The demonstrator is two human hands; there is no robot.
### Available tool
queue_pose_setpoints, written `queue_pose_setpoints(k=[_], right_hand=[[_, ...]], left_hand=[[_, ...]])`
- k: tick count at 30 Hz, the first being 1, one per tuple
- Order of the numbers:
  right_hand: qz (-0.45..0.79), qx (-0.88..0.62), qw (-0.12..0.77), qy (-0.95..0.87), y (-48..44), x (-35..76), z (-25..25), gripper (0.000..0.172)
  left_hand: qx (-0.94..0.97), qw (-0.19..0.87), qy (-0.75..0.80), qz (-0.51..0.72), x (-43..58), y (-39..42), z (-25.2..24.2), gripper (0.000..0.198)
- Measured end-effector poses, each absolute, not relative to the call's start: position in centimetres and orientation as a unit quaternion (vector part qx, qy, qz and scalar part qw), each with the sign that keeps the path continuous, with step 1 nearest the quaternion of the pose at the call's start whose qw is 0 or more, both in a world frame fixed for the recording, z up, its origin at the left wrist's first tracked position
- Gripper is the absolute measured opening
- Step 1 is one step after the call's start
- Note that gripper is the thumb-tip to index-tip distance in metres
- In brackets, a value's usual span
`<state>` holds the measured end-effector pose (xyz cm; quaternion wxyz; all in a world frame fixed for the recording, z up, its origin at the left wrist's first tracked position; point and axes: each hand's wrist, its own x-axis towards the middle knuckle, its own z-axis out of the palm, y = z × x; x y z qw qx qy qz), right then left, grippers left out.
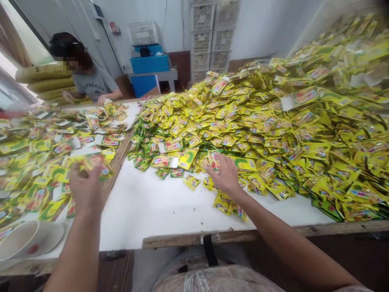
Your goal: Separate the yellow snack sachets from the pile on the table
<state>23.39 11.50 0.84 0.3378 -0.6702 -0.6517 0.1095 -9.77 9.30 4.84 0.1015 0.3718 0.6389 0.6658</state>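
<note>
My left hand (86, 186), smeared by motion, is closed on a small yellow-and-green carton (91, 162) above the left-hand heap. How many pieces it grips is too blurred to tell. At the near edge of the big heap, my right hand (224, 175) has its thumb and fingers around a small yellow carton (213, 160) with a red fruit print. Beside it lie more flat cartons (164, 162), some with white open flaps. Small shiny yellow sachets (191, 181) are scattered on the white tabletop (146, 207) in front of that hand.
A wooden strip (120, 156) divides the table; cartons (39, 146) cover its left side. A large sachet heap (258, 117) rises to the right. A white bowl (20, 243) stands front left. Across the table, a co-worker (92, 83) handles cartons. Wooden edging (231, 236) runs along the front.
</note>
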Motion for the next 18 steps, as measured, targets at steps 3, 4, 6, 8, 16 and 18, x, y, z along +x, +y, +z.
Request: queue_pose_setpoints(k=[3, 4, 6, 8, 16, 18], right_hand=[[0.06, -0.694, 0.256, -0.671, 12.7, 25.4, -0.2, 0.061], [0.058, -0.696, 0.247, -0.672, 12.8, 25.8, -0.4, 0.06], [0.061, -0.692, 0.264, -0.669, 12.5, 25.9, -0.5, 0.058], [0.094, -0.656, 0.289, -0.691, 11.5, 25.3, -0.2, 0.058], [0.291, -0.403, 0.169, -0.851, 9.2, 21.2, 0.6, 0.05], [0.199, -0.481, 0.184, -0.834, 11.2, 21.9, 0.5, 0.039]], left_hand=[[0.375, 0.008, 0.658, 0.653, -10.5, 9.6, 6.0, 0.092], [0.391, 0.028, 0.672, 0.628, -9.7, 9.3, 5.7, 0.091], [0.439, 0.09, 0.686, 0.573, -7.3, 8.2, 4.4, 0.079], [0.529, 0.102, 0.67, 0.511, -4.5, 6.9, 2.7, 0.073], [0.796, 0.121, 0.584, 0.105, 0.4, 4.2, -0.9, 0.062], [0.773, 0.149, 0.614, 0.063, 0.2, 4.1, -1.0, 0.066]])
